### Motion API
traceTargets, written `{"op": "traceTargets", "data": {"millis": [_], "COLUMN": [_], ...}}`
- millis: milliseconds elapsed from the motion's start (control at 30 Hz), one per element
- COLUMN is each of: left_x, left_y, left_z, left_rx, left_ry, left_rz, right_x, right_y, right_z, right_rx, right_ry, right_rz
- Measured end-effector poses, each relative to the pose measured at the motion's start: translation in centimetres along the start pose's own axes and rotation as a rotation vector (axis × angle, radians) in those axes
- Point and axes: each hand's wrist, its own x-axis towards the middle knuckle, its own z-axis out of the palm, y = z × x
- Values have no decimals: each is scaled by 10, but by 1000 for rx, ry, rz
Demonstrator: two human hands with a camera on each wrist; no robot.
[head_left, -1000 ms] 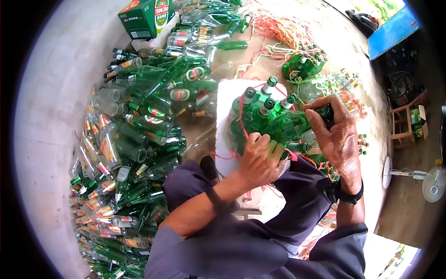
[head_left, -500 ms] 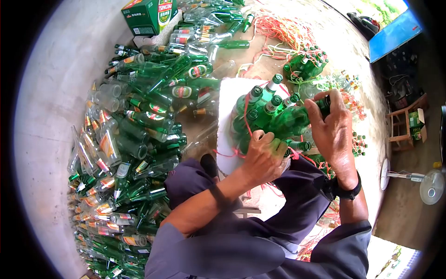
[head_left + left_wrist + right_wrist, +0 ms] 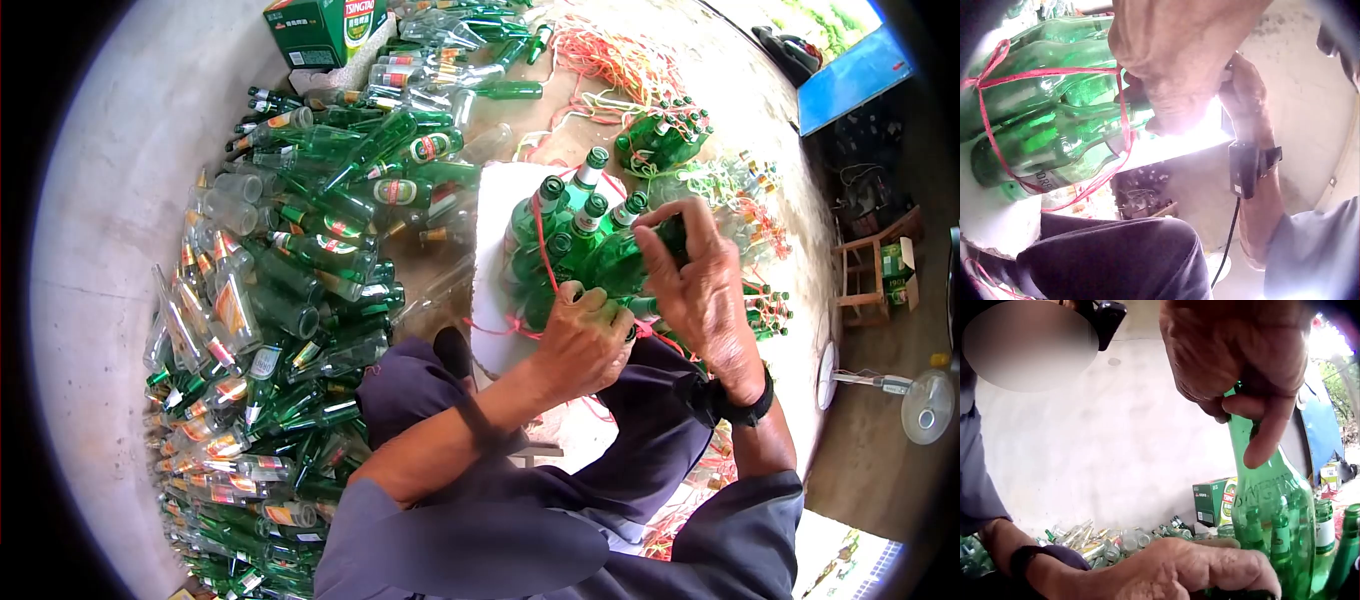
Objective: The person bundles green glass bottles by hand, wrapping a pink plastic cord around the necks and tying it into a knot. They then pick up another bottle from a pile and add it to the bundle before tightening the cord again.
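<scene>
A cluster of green glass bottles [image 3: 560, 235] stands on a white block [image 3: 490, 260], with red plastic twine [image 3: 545, 240] looped round it. My right hand [image 3: 700, 285] grips a green bottle [image 3: 1269, 487] by its neck, among the other bottles on the cluster's right side. My left hand [image 3: 585, 340] is curled at the near side of the cluster, and the twine runs in under its fingers. In the left wrist view, the loop [image 3: 1054, 72] passes round the bottles, and that hand covers some of their necks.
Many loose bottles [image 3: 330, 250] are heaped along the wall on the left. A Tsingtao carton [image 3: 315, 35] sits behind them. Tied bottles [image 3: 660, 140] and a tangle of red twine [image 3: 610, 60] lie beyond the block. A fan [image 3: 928, 410] is at the far right.
The bottle in my right hand has gone from leaning well to the right to more upright, the hand shifting slightly left. My left hand stays at the cluster's near side.
</scene>
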Motion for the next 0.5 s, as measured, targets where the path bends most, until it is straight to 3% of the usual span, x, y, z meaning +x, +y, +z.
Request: {"op": "traceTargets", "data": {"millis": [67,500], "left_x": [-3,-4], "left_y": [-1,-1], "left_z": [6,10], "left_rx": [11,-31], "left_ry": [23,60], "left_rz": [15,18], "right_x": [-2,1], "right_y": [11,47], "right_z": [13,20], "right_rx": [-35,-45], "right_ry": [5,6], "right_rz": [-102,75]}}
